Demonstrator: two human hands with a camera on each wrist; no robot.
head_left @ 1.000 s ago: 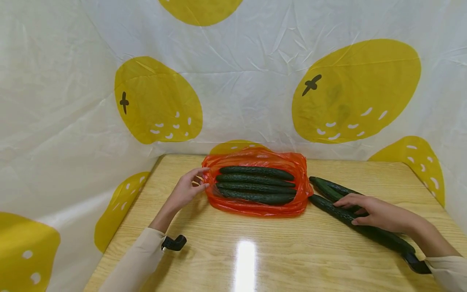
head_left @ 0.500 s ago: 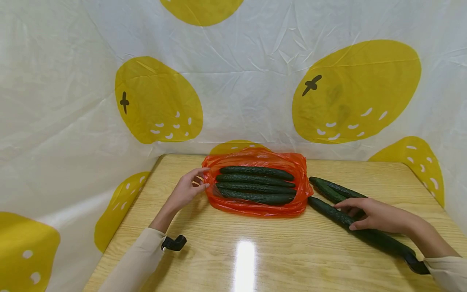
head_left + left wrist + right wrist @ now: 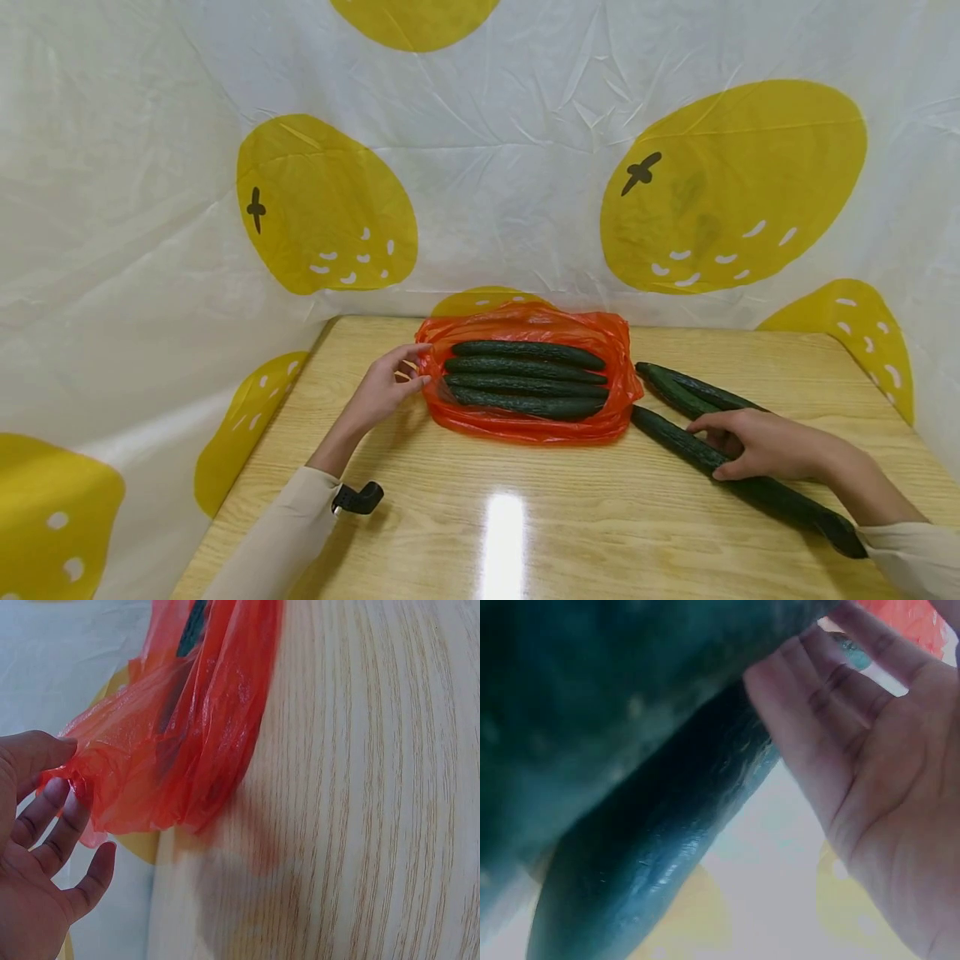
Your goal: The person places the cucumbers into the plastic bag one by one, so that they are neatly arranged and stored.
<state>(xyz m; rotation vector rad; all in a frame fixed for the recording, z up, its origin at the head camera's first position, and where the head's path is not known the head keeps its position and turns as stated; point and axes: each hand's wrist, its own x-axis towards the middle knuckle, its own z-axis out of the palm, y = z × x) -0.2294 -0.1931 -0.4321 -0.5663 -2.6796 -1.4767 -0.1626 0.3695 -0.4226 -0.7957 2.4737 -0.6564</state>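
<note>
A red plastic bag [image 3: 517,431] lies at the back middle of the table, with several dark green cucumbers [image 3: 536,406] side by side inside it. My left hand [image 3: 377,393] pinches the bag's left edge between thumb and fingers, as the left wrist view shows. To the right, my right hand [image 3: 783,450] holds a long cucumber [image 3: 675,439] round its middle, thumb on the near side. This cucumber's far tip is close to the bag's right side. Just behind it lie two more cucumbers [image 3: 671,392], partly hidden by the hand.
The wooden table [image 3: 420,533] ends at the back against a white sheet [image 3: 510,217] printed with yellow fruit shapes. The same sheet hangs along the left side. A black wrist camera [image 3: 358,498] sits on the left wrist.
My right hand has closed round the front cucumber and shifted it slightly toward me, away from the two behind. The left hand and the bag have stayed put.
</note>
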